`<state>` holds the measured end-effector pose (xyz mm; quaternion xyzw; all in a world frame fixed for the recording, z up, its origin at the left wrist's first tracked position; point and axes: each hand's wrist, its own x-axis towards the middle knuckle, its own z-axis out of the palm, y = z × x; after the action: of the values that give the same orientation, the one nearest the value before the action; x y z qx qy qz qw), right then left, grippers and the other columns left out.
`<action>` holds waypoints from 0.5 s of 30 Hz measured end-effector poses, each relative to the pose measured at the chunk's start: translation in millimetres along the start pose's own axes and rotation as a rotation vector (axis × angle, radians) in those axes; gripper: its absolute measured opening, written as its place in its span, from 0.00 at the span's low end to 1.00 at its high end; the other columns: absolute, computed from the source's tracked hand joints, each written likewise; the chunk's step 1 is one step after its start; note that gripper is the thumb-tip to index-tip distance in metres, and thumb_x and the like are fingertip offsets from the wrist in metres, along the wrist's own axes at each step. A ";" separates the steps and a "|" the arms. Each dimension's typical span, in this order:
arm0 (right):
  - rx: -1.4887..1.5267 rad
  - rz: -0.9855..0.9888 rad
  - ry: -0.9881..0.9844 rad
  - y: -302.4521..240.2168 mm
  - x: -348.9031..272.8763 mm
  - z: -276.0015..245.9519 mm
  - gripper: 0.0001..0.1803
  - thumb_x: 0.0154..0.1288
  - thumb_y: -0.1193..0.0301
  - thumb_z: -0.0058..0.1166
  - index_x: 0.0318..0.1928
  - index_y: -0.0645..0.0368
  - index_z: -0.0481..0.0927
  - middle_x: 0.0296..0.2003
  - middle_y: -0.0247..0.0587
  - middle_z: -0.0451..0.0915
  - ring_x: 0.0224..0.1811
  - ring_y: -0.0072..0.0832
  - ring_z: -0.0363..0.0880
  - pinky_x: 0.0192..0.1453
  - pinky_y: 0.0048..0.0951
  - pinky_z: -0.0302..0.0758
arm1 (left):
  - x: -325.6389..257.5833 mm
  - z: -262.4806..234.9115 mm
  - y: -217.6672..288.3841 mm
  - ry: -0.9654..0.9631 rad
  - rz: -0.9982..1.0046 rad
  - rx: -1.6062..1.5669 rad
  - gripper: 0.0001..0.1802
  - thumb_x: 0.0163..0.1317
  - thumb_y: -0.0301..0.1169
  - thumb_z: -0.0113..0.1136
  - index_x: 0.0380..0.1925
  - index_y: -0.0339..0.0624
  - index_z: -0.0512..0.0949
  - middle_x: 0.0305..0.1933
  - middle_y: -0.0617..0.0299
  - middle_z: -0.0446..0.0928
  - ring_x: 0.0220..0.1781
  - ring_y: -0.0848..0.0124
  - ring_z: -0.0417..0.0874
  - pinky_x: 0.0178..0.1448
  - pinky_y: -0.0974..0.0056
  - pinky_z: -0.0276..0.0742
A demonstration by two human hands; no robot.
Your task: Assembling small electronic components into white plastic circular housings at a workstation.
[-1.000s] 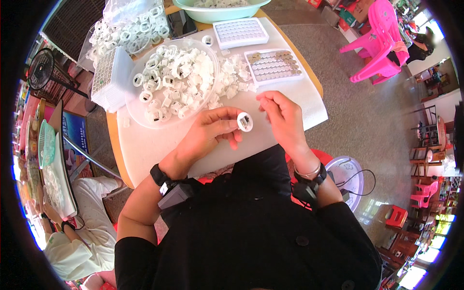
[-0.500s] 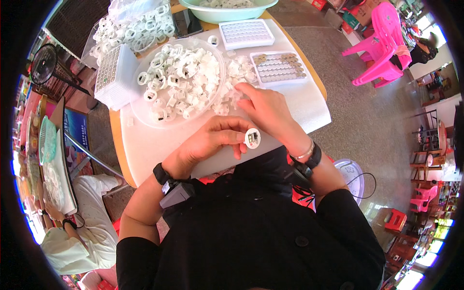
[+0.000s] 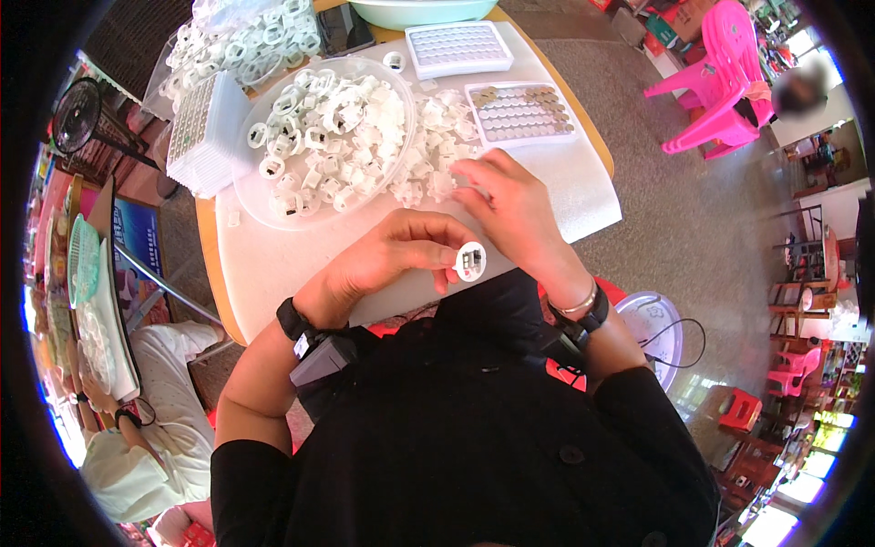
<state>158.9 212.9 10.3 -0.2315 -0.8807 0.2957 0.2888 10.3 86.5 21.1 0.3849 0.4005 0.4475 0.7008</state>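
Between its thumb and fingers, my left hand [image 3: 406,252] grips a small round white plastic part [image 3: 470,262] whose face shows dark and metallic bits inside. My right hand [image 3: 512,205] is at the edge of a loose heap of small translucent white plastic pieces [image 3: 442,128], thumb and index finger apart, with nothing plainly visible between them. Left of that heap stands a round clear tray [image 3: 239,187] filled with white ring-shaped and square plastic parts [image 3: 337,137]. A white tray [image 3: 521,139] holding rows of small round pieces, some brownish, lies beyond my right hand.
Another white slotted tray [image 3: 458,50] lies further back, near a pale green basin [image 3: 424,13]. A stack of trays [image 3: 208,137] and a clear bag of white parts [image 3: 246,41] stand at the left. Pink chairs [image 3: 720,82] are off right; a person in light clothes [image 3: 155,438] sits left.
My right hand has shifted slightly down and right, its thumb and index finger still apart. The left hand keeps the round white part, turned slightly. The whole view has moved a little.
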 end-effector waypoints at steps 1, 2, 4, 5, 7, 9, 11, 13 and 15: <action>-0.046 -0.084 0.006 -3.3 4.4 4.1 0.09 0.58 0.72 0.57 0.40 0.59 0.79 0.34 0.43 0.76 0.33 0.39 0.78 0.36 0.33 0.75 | 0.2 0.7 0.1 0.012 -0.003 0.012 0.14 0.61 0.30 0.56 0.44 0.34 0.78 0.37 0.61 0.79 0.33 0.76 0.79 0.40 0.71 0.75; -0.094 -0.167 0.012 -4.6 6.9 5.4 0.09 0.58 0.73 0.58 0.41 0.60 0.79 0.35 0.42 0.75 0.31 0.35 0.78 0.34 0.31 0.74 | 0.6 1.4 0.2 0.023 -0.006 0.024 0.14 0.60 0.30 0.56 0.44 0.34 0.78 0.37 0.61 0.79 0.33 0.76 0.79 0.40 0.71 0.75; -0.100 -0.160 -0.048 -1.3 9.4 7.8 0.10 0.58 0.72 0.59 0.41 0.60 0.79 0.36 0.42 0.75 0.32 0.34 0.78 0.35 0.30 0.75 | -0.3 1.3 -0.1 0.025 0.004 0.021 0.14 0.60 0.30 0.56 0.44 0.34 0.78 0.37 0.61 0.79 0.33 0.76 0.79 0.40 0.71 0.75; -0.110 -0.151 -0.109 0.5 9.6 8.4 0.11 0.57 0.72 0.60 0.42 0.60 0.79 0.37 0.41 0.75 0.33 0.33 0.78 0.36 0.29 0.75 | -0.3 1.4 0.2 0.023 0.016 0.015 0.14 0.60 0.30 0.56 0.44 0.34 0.78 0.37 0.60 0.79 0.33 0.76 0.79 0.40 0.71 0.75; -0.014 -0.077 -0.104 5.9 6.0 7.4 0.11 0.57 0.72 0.60 0.41 0.60 0.79 0.37 0.41 0.75 0.34 0.31 0.78 0.37 0.27 0.75 | -0.9 1.5 0.6 0.024 0.013 0.012 0.14 0.60 0.30 0.56 0.44 0.34 0.78 0.37 0.61 0.79 0.33 0.76 0.79 0.40 0.71 0.75; 0.077 0.001 -0.099 9.6 1.9 2.1 0.11 0.57 0.73 0.60 0.41 0.61 0.80 0.37 0.40 0.76 0.35 0.29 0.78 0.38 0.26 0.75 | -1.1 1.0 0.9 0.020 0.011 0.006 0.14 0.60 0.30 0.56 0.44 0.34 0.78 0.37 0.61 0.79 0.33 0.76 0.79 0.40 0.71 0.75; 0.261 0.146 -0.089 9.8 -1.8 -5.3 0.09 0.56 0.75 0.61 0.39 0.62 0.81 0.38 0.38 0.77 0.35 0.26 0.78 0.39 0.24 0.74 | -0.7 0.8 0.3 0.018 -0.005 -0.013 0.14 0.60 0.30 0.56 0.44 0.34 0.78 0.37 0.61 0.79 0.33 0.76 0.79 0.40 0.71 0.75; 0.272 0.176 -0.064 10.2 -5.2 -8.1 0.09 0.55 0.76 0.60 0.38 0.62 0.82 0.38 0.37 0.77 0.34 0.24 0.77 0.39 0.23 0.74 | -1.3 0.5 1.5 0.022 -0.008 -0.014 0.14 0.60 0.30 0.56 0.43 0.34 0.78 0.36 0.61 0.79 0.33 0.76 0.79 0.40 0.71 0.75; 0.283 0.203 -0.038 10.5 -7.9 -9.7 0.08 0.55 0.78 0.60 0.38 0.62 0.82 0.38 0.37 0.77 0.33 0.22 0.76 0.39 0.22 0.73 | -1.1 -0.5 0.4 0.027 -0.011 -0.013 0.14 0.60 0.30 0.56 0.43 0.34 0.78 0.36 0.61 0.79 0.33 0.76 0.79 0.40 0.71 0.75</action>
<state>173.4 219.5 6.9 -0.2706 -0.8076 0.4489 0.2705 9.4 85.7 21.5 0.3720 0.4091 0.4515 0.7002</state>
